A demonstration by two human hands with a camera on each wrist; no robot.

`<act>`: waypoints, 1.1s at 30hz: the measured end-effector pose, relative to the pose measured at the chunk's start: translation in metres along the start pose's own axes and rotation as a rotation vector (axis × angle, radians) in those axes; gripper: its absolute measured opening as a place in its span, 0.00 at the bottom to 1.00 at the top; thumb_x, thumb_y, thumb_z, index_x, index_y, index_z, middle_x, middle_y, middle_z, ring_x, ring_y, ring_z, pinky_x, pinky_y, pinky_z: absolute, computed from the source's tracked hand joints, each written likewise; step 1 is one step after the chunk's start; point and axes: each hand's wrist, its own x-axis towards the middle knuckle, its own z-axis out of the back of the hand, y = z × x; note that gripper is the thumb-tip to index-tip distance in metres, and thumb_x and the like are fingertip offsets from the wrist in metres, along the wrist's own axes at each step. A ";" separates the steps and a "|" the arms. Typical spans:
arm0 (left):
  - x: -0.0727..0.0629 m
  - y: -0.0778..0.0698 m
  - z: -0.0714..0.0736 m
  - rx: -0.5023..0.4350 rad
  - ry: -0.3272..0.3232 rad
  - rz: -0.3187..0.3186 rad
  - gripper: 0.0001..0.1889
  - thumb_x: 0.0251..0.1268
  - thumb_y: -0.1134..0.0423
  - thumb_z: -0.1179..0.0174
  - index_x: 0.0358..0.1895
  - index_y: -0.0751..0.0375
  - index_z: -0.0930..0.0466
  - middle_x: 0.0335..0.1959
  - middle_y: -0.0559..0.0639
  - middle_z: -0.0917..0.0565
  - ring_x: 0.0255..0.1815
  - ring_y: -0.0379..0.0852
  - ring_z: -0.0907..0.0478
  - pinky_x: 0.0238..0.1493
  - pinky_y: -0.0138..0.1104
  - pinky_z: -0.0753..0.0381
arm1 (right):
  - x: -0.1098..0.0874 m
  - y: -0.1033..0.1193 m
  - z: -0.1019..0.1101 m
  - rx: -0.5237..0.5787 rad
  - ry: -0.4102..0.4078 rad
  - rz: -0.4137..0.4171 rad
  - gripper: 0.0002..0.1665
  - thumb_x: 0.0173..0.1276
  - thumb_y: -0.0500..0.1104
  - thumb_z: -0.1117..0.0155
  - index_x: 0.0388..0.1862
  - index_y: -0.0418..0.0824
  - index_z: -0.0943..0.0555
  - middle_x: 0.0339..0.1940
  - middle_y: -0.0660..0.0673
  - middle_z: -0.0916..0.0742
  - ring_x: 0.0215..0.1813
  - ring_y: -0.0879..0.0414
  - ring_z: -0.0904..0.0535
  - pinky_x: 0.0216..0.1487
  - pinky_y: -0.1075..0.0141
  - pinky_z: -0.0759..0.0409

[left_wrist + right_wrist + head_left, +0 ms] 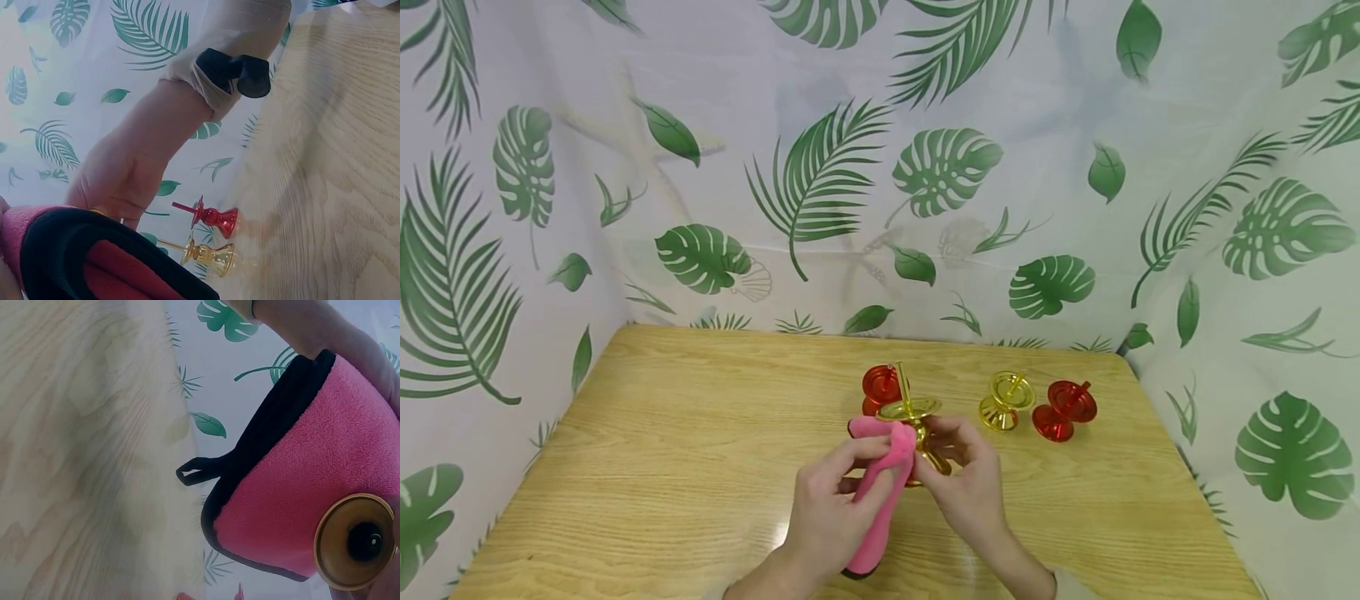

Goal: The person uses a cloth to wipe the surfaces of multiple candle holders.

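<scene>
My left hand (827, 508) grips a folded pink cloth (874, 533) with black edging. Part of the cloth is pressed against the stem of a shiny gold candle holder (925, 407), which has a dish and an upright spike. My right hand (973, 483) holds that candle holder by its lower part, tilted above the table. In the right wrist view its round base (331, 550) faces the camera, beside the cloth (300, 469) with a black loop. The cloth hides much of the left wrist view, and the fingertips of both hands are partly hidden.
A red candle holder (880, 385) stands just behind the held one, partly covered by it. Further right on the wooden table (700, 433) stand a gold candle holder (998, 412) and another red one (1054, 425). A leaf-patterned sheet (850, 208) surrounds the table's back and sides.
</scene>
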 end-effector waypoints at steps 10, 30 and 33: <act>0.001 0.006 0.001 0.086 0.013 -0.043 0.16 0.55 0.78 0.26 0.45 0.59 0.13 0.38 0.54 0.07 0.33 0.46 0.09 0.30 0.21 0.14 | -0.003 0.004 0.002 0.064 0.035 -0.044 0.18 0.58 0.22 0.27 0.49 0.27 0.17 0.43 0.57 0.11 0.41 0.67 0.13 0.41 0.73 0.13; 0.001 0.024 -0.001 0.013 0.047 0.085 0.08 0.64 0.78 0.32 0.41 0.63 0.16 0.41 0.59 0.07 0.35 0.51 0.07 0.31 0.24 0.12 | -0.010 0.019 0.012 0.193 0.105 -0.070 0.17 0.63 0.23 0.29 0.50 0.24 0.21 0.44 0.57 0.11 0.44 0.64 0.13 0.47 0.72 0.11; 0.001 0.023 -0.002 0.005 0.034 0.083 0.09 0.63 0.78 0.31 0.41 0.62 0.16 0.40 0.58 0.07 0.37 0.50 0.07 0.31 0.24 0.11 | -0.009 0.020 0.013 0.172 0.108 -0.097 0.18 0.64 0.25 0.27 0.51 0.25 0.20 0.44 0.57 0.10 0.46 0.63 0.12 0.50 0.71 0.11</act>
